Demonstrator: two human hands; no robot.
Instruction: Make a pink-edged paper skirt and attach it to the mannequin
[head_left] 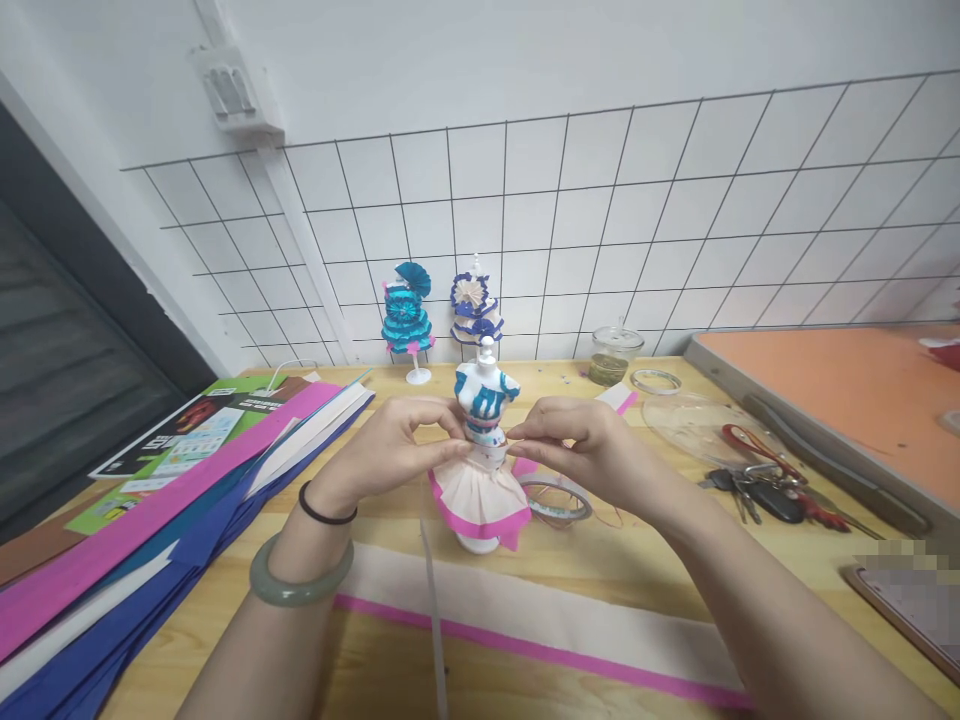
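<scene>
White wall (525,60) with a black grid behind, wooden table (600,555) in front; two small dressed figures, teal (405,318) and purple-white (475,318), stand at the back. Mannequin (486,395) stands upright mid-table, between the person's hands, white and teal on top, with a pleated white skirt (480,495) edged in pink around its lower part. Left hand (409,430) is at the waist, thumb and fingertips drawn close together; whether that grip has hold of paper or just steadies the figure, can't tell. Right hand (577,435) is at the other side of the waist, thumb and fingertips pinched, grip closed on what looks like the end of a white band (491,455) just above the skirt. Step in hand, judging by the pose: wrapping or pressing the band around the waist. Next move probably calls for light, even pressure all round, figure kept steady, pleats left uncrushed. Long pink-edged strip (555,625) lies flat nearest the person, likely material for another layer. Thin pale strip (435,610) shows in front, top end unclear. Tape roll (559,519) lies just beside the skirt, coloured papers (161,520) to the left, keys (757,490) to the right.
</scene>
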